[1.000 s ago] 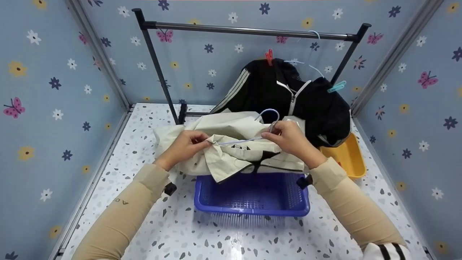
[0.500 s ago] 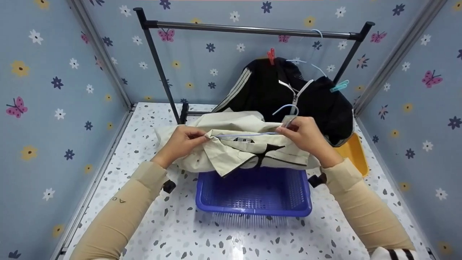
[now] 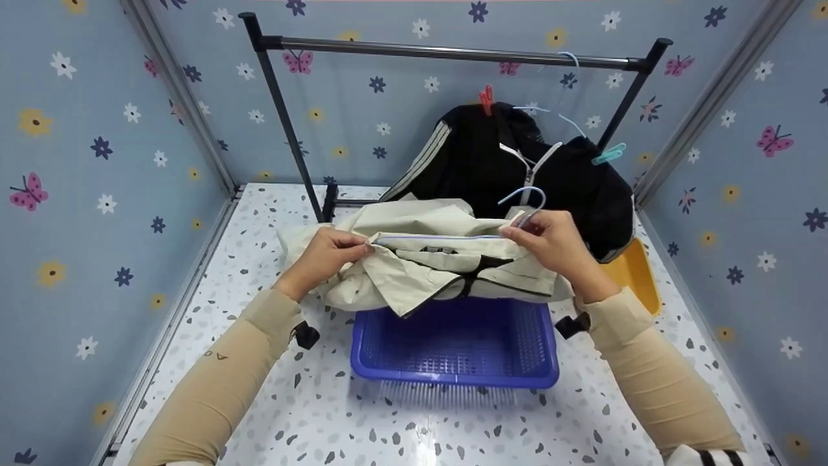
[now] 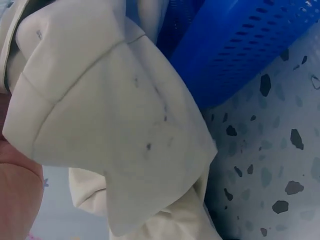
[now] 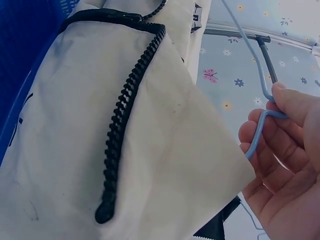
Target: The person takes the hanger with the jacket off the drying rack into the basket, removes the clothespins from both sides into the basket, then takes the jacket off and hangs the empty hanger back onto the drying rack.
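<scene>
The left hand (image 3: 325, 256) pinches the collar of the cream jacket (image 3: 417, 285), which covers the far edge of the blue basket (image 3: 453, 378); the basket's perforated bottom shows. The right hand's (image 3: 554, 244) fingers pinch the blue hanger (image 5: 262, 80). Rightmost, the yellow tray (image 3: 637, 275) sits partly hidden, contents unclear.

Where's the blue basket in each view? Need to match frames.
Head: blue basket at lower centre, in front of the garment.
Left wrist: blue basket at upper right, cut off by the frame.
Right wrist: blue basket at upper left, only a strip showing.
Shared landmark: the cream jacket, beside or overlapping the basket in all three.
</scene>
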Tool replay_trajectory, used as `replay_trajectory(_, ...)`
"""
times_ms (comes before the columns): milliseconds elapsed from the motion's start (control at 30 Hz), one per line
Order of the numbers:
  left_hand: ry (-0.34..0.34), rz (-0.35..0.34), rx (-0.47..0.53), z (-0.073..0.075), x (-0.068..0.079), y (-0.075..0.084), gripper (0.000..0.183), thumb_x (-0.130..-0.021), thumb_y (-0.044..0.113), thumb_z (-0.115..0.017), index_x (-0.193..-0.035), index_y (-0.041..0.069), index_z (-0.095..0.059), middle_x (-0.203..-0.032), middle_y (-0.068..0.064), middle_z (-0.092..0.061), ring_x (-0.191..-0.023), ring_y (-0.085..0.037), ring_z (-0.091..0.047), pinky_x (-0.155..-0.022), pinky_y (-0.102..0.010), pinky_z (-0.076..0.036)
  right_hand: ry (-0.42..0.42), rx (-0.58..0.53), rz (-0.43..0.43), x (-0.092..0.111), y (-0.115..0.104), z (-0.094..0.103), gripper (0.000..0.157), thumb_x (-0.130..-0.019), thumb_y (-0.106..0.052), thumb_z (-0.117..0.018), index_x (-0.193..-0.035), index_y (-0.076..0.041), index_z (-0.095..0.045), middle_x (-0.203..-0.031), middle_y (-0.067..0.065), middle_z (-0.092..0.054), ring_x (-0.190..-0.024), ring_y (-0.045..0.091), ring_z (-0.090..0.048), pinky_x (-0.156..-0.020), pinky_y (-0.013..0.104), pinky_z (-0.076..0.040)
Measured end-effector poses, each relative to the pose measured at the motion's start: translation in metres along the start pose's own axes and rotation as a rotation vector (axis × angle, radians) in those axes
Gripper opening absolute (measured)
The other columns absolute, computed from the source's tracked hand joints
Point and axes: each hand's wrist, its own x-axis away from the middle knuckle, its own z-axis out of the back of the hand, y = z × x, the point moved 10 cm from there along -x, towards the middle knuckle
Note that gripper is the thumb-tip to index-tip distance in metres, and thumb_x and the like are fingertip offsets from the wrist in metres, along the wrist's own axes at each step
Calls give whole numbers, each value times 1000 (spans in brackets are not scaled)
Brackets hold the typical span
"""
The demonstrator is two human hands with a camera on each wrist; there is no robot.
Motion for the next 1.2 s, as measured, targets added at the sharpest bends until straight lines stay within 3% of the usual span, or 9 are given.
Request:
replay_trajectory(133, -13, 23, 47, -6, -1, -10, 24, -105, -3, -70, -120, -21, -76, -91, 23, -80, -83, 6, -68, -79, -11, -56, -15, -65, -28, 1, 6, 1, 25, -99, -6, -85, -76, 0, -79, -77, 5, -75, -65, -6, -58, -63, 10, -47)
replay_trajectory(267, 5, 33, 52, -9, -1, -15, 25, -105, -2, -70, -121, -21, -74, -91, 25, -78, -83, 6, -65, -77, -11, -53, -104, -132, -43, 3, 8, -5, 17, -100, -2, -83, -83, 1, -81, -78, 2, -76, -66, -4, -62, -64, 11, -52)
replay_trajectory(500, -30, 55, 47, -16, 4, -22, 30, -104, 1, -74, -128, -17, -75, -100, 23, -80, -94, 5, -70, -88, -13, -55, -261, -111, 25, 8, -3, -14, 9, -100, 2, -79, -97, 7, -86, -91, 21, -83, -71, -7, -60, -66, 11, -50)
replay_trajectory(700, -81, 77, -44, -21, 10, -37, 32, -99, 2, -81, -127, -12, -77, -107, -3, -83, -93, 3, -70, -87, -14, -56, -241, -125, 79, 2, -16, -18, 8, -100, 5, -78, -95, 8, -84, -82, 15, -80, -71, -8, -59, -66, 9, -49)
replay_trajectory(867, -93, 53, -69, -25, 12, -37, 31, -99, 1, -80, -128, -9, -79, -119, -26, -83, -94, 4, -71, -88, -14, -57, -207, -171, 85, -10, -31, -24, 10, -100, 6, -77, -94, 12, -82, -75, 10, -73, -67, -7, -59, -64, 10, -50)
replay_trajectory(1100, -102, -7, -187, -35, 16, -27, 28, -100, 6, -81, -127, -2, -82, -118, -25, -84, -94, 0, -69, -89, -15, -55, -242, -190, 89, -29, -57, -38, 15, -105, 3, -73, -98, 14, -79, -85, 27, -76, -65, -5, -64, -65, 10, -53)
replay_trajectory(1200, -95, -48, -281, -38, 17, -23, 25, -100, 8, -81, -125, 2, -84, -114, -19, -85, -94, -4, -67, -90, -19, -55, -269, -209, 77, -36, -66, -44, 17, -107, 1, -70, -99, 15, -78, -87, 26, -77, -63, -3, -65, -64, 13, -55)
